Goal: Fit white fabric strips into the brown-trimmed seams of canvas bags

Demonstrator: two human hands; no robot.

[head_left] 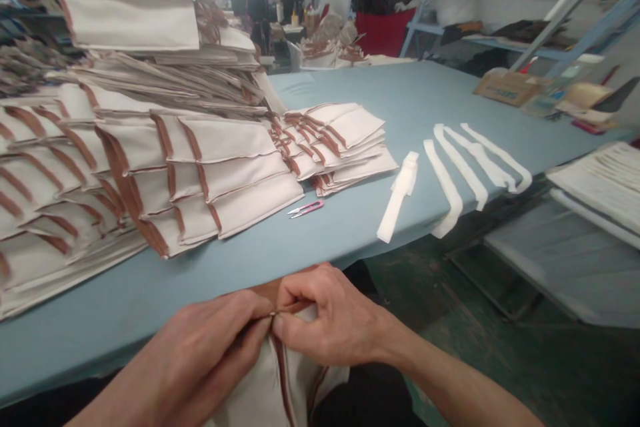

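Observation:
My left hand (pixel 200 353) and my right hand (pixel 325 320) meet at the near edge of the table, and each pinches the brown trim (pixel 287 303) at the top of a cream canvas bag (pixel 255 403). The bag hangs down from my fingers over the table edge. Small bits of the trim are hidden by my fingertips. On the pale blue table (pixel 240 263), pink-handled thread snips (pixel 305 208) lie beyond my hands. Large stacks of cream canvas bags with brown trim (pixel 200 173) stand to the left, and a smaller stack (pixel 340 147) lies beside them.
Several white fabric strips (pixel 460 170) lie on the table to the right. A cardboard box (pixel 507 88) sits at the far right edge. Papers (pixel 600 187) rest on a grey surface at lower right. A person (pixel 249 0) stands in the background near shelving and a red bin (pixel 383 30).

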